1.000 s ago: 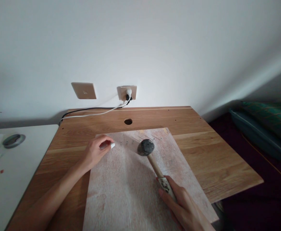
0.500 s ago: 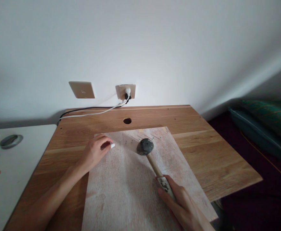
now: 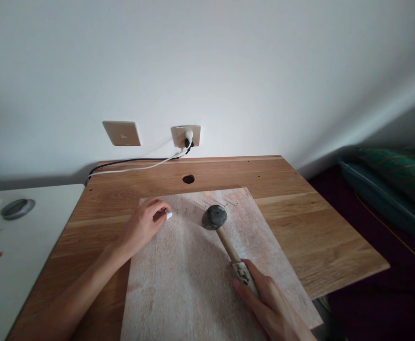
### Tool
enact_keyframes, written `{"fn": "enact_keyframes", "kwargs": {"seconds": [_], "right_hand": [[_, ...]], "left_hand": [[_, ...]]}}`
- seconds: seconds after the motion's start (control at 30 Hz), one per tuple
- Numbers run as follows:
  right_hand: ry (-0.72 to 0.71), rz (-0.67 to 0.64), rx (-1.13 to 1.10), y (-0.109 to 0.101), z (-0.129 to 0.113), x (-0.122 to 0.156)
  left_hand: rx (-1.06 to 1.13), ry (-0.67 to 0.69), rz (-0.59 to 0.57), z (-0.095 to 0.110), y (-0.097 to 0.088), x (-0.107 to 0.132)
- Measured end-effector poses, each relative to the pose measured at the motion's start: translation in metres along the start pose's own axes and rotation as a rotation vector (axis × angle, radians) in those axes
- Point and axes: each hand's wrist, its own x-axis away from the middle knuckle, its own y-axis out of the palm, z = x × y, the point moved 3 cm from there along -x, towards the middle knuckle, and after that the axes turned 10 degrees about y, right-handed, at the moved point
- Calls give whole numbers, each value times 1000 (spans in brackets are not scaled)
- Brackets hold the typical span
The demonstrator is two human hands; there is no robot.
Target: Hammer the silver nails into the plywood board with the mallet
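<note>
My right hand (image 3: 264, 293) wraps round the handle of a mallet (image 3: 214, 217) with a dark rounded head and a worn white grip. The mallet's head is over the far part of a pale, whitish wooden board (image 3: 179, 274), near a row of small nails (image 3: 186, 209) standing in it. At the left end of that row, my left hand (image 3: 145, 220) has thumb and forefinger pinched on what looks like a small grey nail (image 3: 165, 210), mostly hidden. Something small and white shows at the thumb tip. The mallet head is apart from the left fingers.
The board lies on a brown wooden desktop (image 3: 317, 227) with a round hole (image 3: 188, 179). White and black cables (image 3: 136, 168) run from a wall socket (image 3: 193, 135). A white table (image 3: 26, 265) with a round metallic object (image 3: 17, 208) stands left; cushions (image 3: 388, 189) lie right.
My left hand's fingertips have shifted very slightly right along the board. The mallet and my right hand stay almost where they were.
</note>
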Motion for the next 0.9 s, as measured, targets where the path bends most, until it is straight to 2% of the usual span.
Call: {"fn": "enact_keyframes", "kwargs": {"seconds": [0.23, 0.43, 0.63, 0.77, 0.9], "right_hand": [[-55, 39, -4, -4, -5, 1], [-29, -48, 49, -1, -7, 1], [-38, 20, 61, 8, -7, 0], [-132, -39, 75, 15, -19, -9], [-181, -118, 106, 21, -41, -20]], "left_hand": [[56, -11, 26, -6, 3, 3], [50, 15, 87, -10, 6, 7], [70, -58, 106, -8, 7, 6], [118, -88, 143, -11, 9, 6], [143, -97, 156, -15, 10, 8]]}}
